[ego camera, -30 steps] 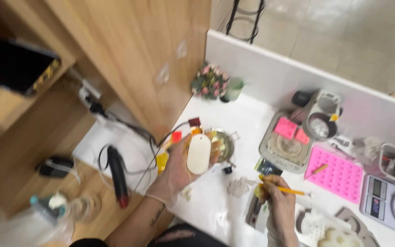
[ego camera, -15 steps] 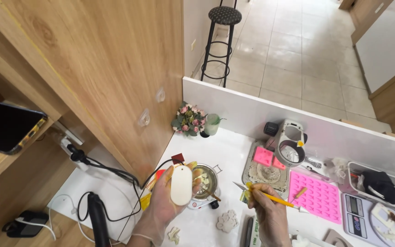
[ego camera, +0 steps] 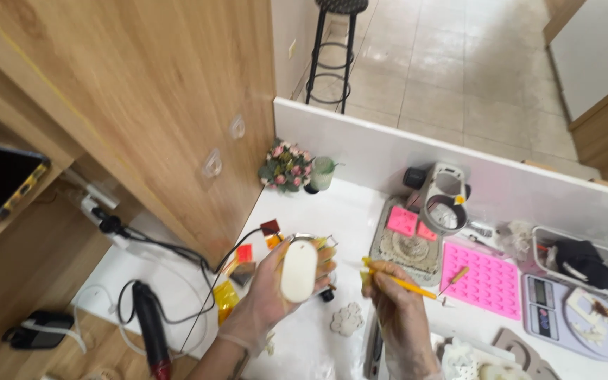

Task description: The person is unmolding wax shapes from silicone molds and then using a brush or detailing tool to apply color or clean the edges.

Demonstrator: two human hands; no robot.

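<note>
My left hand (ego camera: 267, 292) holds a white oval piece (ego camera: 299, 271) upright above the white table (ego camera: 332, 211). My right hand (ego camera: 397, 309) grips a thin yellow-handled tool (ego camera: 399, 281), its tip pointing right toward a pink mould mat (ego camera: 488, 281). Behind the oval piece sits a small metal cup (ego camera: 316, 243) among red, orange and yellow bits. A small white flower-shaped cast (ego camera: 347, 319) lies on the table between my hands.
A grey round mat (ego camera: 406, 250) with pink squares, a grey cup holder (ego camera: 448, 197), a digital scale (ego camera: 571, 317) and a tray (ego camera: 585, 257) stand to the right. A small flower pot (ego camera: 287, 165) sits by the wooden panel. Black cables and a dark tool (ego camera: 150, 327) lie left.
The view has tilted up and away, showing more floor and a stool. My left hand still holds the oval piece, and my right hand with the yellow tool has come closer to it.
</note>
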